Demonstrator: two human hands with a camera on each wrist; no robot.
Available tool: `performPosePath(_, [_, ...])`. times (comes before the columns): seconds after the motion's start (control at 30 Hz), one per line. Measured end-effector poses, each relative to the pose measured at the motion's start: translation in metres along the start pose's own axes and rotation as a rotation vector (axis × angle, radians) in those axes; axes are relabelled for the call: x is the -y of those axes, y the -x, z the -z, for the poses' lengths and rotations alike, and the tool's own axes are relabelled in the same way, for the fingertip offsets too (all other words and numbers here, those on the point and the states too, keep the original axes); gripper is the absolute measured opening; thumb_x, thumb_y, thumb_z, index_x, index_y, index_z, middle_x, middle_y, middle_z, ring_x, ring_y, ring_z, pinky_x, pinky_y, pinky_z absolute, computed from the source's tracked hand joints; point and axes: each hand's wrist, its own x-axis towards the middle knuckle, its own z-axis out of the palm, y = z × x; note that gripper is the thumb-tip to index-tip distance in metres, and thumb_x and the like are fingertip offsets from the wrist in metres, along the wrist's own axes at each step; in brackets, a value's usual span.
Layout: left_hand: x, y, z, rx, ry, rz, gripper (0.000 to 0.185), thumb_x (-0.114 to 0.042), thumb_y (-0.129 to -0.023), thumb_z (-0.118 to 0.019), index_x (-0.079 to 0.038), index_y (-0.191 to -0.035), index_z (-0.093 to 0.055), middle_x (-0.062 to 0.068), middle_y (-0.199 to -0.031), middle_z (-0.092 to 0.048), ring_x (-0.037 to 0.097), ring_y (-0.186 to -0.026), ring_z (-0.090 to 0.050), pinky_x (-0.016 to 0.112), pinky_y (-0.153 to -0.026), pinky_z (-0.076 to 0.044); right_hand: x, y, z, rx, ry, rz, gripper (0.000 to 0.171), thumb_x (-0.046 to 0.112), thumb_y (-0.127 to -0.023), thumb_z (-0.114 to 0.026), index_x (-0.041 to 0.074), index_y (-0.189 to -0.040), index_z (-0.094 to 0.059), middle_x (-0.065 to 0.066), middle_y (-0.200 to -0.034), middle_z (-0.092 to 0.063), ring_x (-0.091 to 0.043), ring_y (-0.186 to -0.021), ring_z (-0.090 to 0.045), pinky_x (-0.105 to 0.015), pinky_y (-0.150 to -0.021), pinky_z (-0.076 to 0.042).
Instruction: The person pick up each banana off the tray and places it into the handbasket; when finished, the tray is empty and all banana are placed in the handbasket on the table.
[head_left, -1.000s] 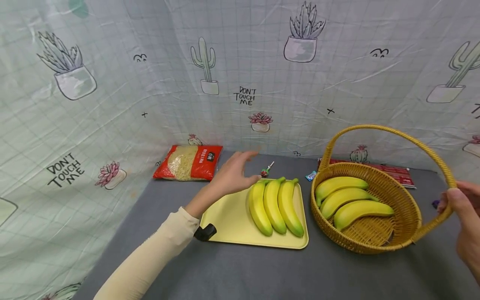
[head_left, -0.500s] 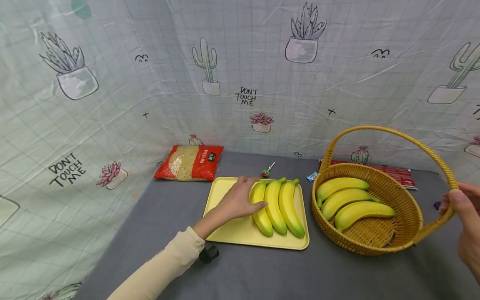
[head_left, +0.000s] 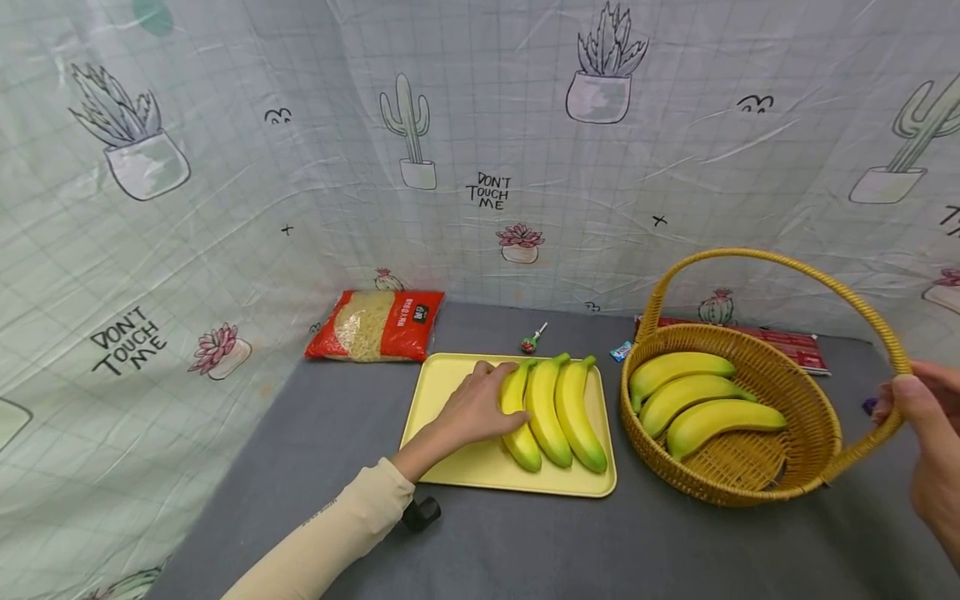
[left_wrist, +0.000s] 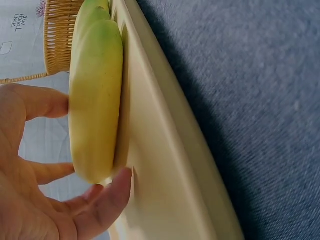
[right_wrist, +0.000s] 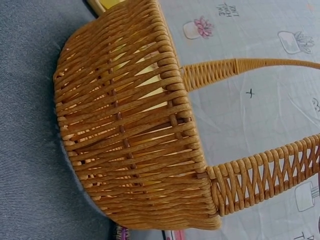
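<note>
Three yellow bananas with green tips lie side by side on a pale yellow tray (head_left: pixel 450 471). My left hand (head_left: pixel 474 407) grips the leftmost banana (head_left: pixel 519 450); in the left wrist view, thumb and fingers (left_wrist: pixel 50 102) bend around that banana (left_wrist: pixel 95 100). The middle banana (head_left: pixel 547 412) and right banana (head_left: pixel 577 412) lie close beside it. At the right, my right hand (head_left: pixel 933 442) holds the handle of a round wicker basket (head_left: pixel 817 417). Inside the basket lie three more bananas (head_left: pixel 723 425). The right wrist view shows the basket's woven wall (right_wrist: pixel 130 125), but not the right hand.
Behind the tray are a red and clear bag (head_left: pixel 378 325) of pale food, a lollipop (head_left: pixel 531 340) and a small blue wrapped sweet (head_left: pixel 621 351). A red packet (head_left: pixel 802 348) lies behind the basket. Grey cloth (head_left: pixel 525 550) covers the table, with a patterned curtain (head_left: pixel 450 250) behind.
My left hand has come down from above the tray's back edge to the leftmost banana and now grips it. The right hand and the basket have stayed in place.
</note>
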Motion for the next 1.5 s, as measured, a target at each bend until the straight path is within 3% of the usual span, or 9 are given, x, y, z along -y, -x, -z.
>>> performPosePath(0.27, [-0.001, 0.001, -0.003, -0.041, -0.071, 0.041, 0.072, -0.022, -0.079, -0.078, -0.015, -0.148, -0.057, 0.016, -0.112, -0.051, 0.025, -0.07, -0.053, 0.038, -0.059, -0.045, 0.001, -0.002, -0.001, -0.006, -0.013, -0.005, 0.027, -0.013, -0.103, -0.054, -0.02, -0.128, -0.063, 0.003, -0.092, -0.067, -0.009, -0.072, -0.053, -0.01, -0.071, -0.045])
performPosePath(0.37, [0.001, 0.001, -0.004, -0.05, -0.087, 0.034, 0.073, -0.014, -0.079, -0.078, -0.015, -0.148, -0.057, 0.016, -0.111, -0.05, 0.026, -0.073, -0.051, 0.037, -0.06, -0.045, 0.0, -0.001, 0.0, 0.001, -0.005, -0.001, 0.028, -0.012, -0.104, -0.054, -0.02, -0.129, -0.063, 0.003, -0.092, -0.067, -0.008, -0.072, -0.053, -0.01, -0.071, -0.045])
performPosePath(0.57, [0.006, 0.001, -0.004, -0.056, -0.086, 0.017, 0.068, -0.012, -0.084, -0.079, -0.014, -0.148, -0.058, 0.016, -0.111, -0.051, 0.026, -0.077, -0.05, 0.038, -0.063, -0.045, 0.0, 0.0, 0.001, -0.006, 0.009, -0.016, 0.028, -0.012, -0.104, -0.053, -0.019, -0.13, -0.063, 0.003, -0.093, -0.066, -0.01, -0.072, -0.052, -0.01, -0.071, -0.045])
performPosePath(0.8, [0.009, 0.001, 0.001, -0.075, -0.113, -0.005, 0.061, -0.009, -0.086, -0.079, -0.015, -0.145, -0.063, 0.016, -0.112, -0.055, 0.026, -0.075, -0.051, 0.039, -0.064, -0.046, 0.002, 0.0, -0.001, 0.002, 0.136, -0.017, 0.028, -0.008, -0.106, -0.053, -0.018, -0.13, -0.063, 0.006, -0.092, -0.063, -0.011, -0.073, -0.048, -0.011, -0.072, -0.043])
performPosePath(0.93, [0.011, 0.002, 0.002, -0.078, -0.135, -0.004, 0.06, -0.011, -0.088, -0.079, -0.017, -0.146, -0.063, 0.015, -0.112, -0.057, 0.025, -0.075, -0.052, 0.039, -0.063, -0.046, 0.002, 0.0, -0.002, -0.007, 0.112, -0.026, 0.028, -0.009, -0.105, -0.053, -0.018, -0.13, -0.063, 0.004, -0.091, -0.063, -0.012, -0.073, -0.048, -0.011, -0.071, -0.043])
performPosePath(1.1, [0.013, 0.003, 0.002, -0.099, -0.174, -0.001, 0.057, -0.017, -0.09, -0.078, -0.02, -0.146, -0.064, 0.015, -0.112, -0.06, 0.025, -0.075, -0.054, 0.039, -0.058, -0.047, 0.005, 0.0, -0.004, -0.008, 0.175, -0.031, 0.027, -0.009, -0.106, -0.052, -0.02, -0.128, -0.062, 0.005, -0.089, -0.061, -0.012, -0.072, -0.047, -0.011, -0.07, -0.042])
performPosePath(1.37, [0.016, 0.003, 0.007, -0.128, -0.181, -0.009, 0.058, -0.015, -0.088, -0.076, -0.019, -0.144, -0.066, 0.015, -0.111, -0.063, 0.025, -0.075, -0.057, 0.04, -0.06, -0.048, -0.002, -0.001, 0.0, 0.004, 0.054, -0.017, 0.028, -0.011, -0.105, -0.052, -0.015, -0.128, -0.066, 0.004, -0.09, -0.064, -0.011, -0.072, -0.048, -0.011, -0.068, -0.042])
performPosePath(1.5, [0.016, 0.002, 0.011, -0.15, -0.18, -0.007, 0.057, -0.015, -0.088, -0.074, -0.019, -0.144, -0.066, 0.015, -0.112, -0.064, 0.028, -0.08, -0.061, 0.042, -0.062, -0.05, -0.001, -0.001, 0.0, -0.002, 0.077, -0.027, 0.028, -0.011, -0.105, -0.052, -0.013, -0.128, -0.066, 0.004, -0.09, -0.063, -0.011, -0.073, -0.048, -0.01, -0.069, -0.042])
